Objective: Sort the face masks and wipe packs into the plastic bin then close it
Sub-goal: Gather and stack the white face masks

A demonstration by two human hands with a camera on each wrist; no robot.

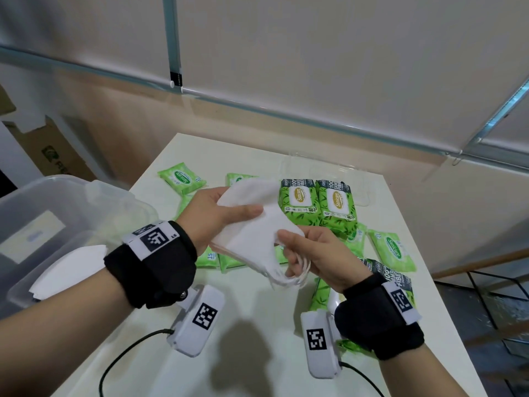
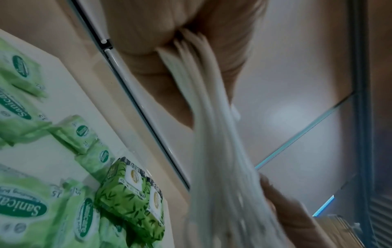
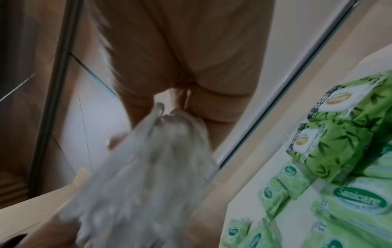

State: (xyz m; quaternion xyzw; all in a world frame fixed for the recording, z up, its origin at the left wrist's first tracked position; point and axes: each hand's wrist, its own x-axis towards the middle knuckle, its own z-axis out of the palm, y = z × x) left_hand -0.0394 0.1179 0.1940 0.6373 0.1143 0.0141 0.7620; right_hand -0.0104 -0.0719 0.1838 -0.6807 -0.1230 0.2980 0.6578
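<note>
A stack of white face masks [image 1: 252,230] hangs above the table between both hands. My left hand [image 1: 220,213] grips the stack's upper end, thumb across the top. My right hand [image 1: 309,253] holds the lower end, with the ear loops [image 1: 297,275] bunched in its fingers. The stack's edge [image 2: 212,134] and its loops [image 3: 157,161] show blurred in the wrist views. Green wipe packs lie under and behind the hands: two large bamboo-print packs [image 1: 317,203] and several small ones [image 1: 181,179]. The clear plastic bin [image 1: 43,213] stands at the left with white masks [image 1: 68,270] inside.
The white table [image 1: 252,339] ends close on the right, with a black wire rack [image 1: 486,293] below that edge. A clear lid [image 1: 337,170] lies at the table's back. Cardboard boxes [image 1: 48,150] stand far left. Cables [image 1: 123,356] trail from the wrist cameras over the front of the table.
</note>
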